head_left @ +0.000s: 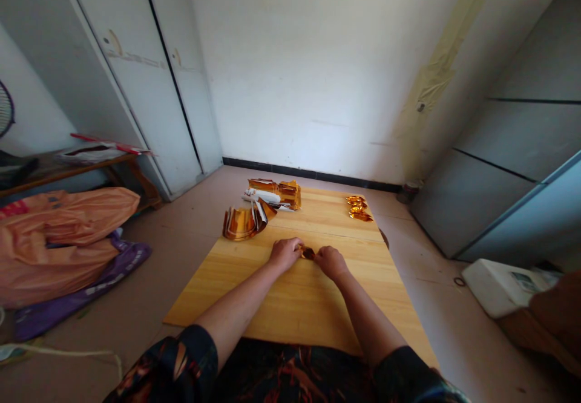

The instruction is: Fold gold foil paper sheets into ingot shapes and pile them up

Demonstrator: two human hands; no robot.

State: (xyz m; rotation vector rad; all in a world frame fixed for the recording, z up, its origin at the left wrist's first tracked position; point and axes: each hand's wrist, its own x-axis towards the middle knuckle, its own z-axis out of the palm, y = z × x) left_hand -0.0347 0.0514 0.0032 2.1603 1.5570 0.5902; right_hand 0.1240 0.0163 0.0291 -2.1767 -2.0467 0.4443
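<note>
A small piece of shiny gold foil paper (308, 252) is held low over the middle of the wooden table, between my two hands. My left hand (285, 254) pinches its left end with closed fingers. On the other side my right hand (331, 262) grips the right end, fingers bent and closed. Beyond my left hand stands a curved stack of gold foil sheets (240, 224) with white edges. Farther back lies a second pile of gold foil sheets (289, 193) beside a white roll-like bundle (263, 196). Several folded gold foil pieces (358, 208) rest at the table's far right corner.
The wooden table (299, 306) reaches from my body toward the white wall. Grey cabinets (131, 58) stand at the left, with an orange bag (59, 239) and a purple bag (100, 285) on the floor. A white box (499, 288) is at the right.
</note>
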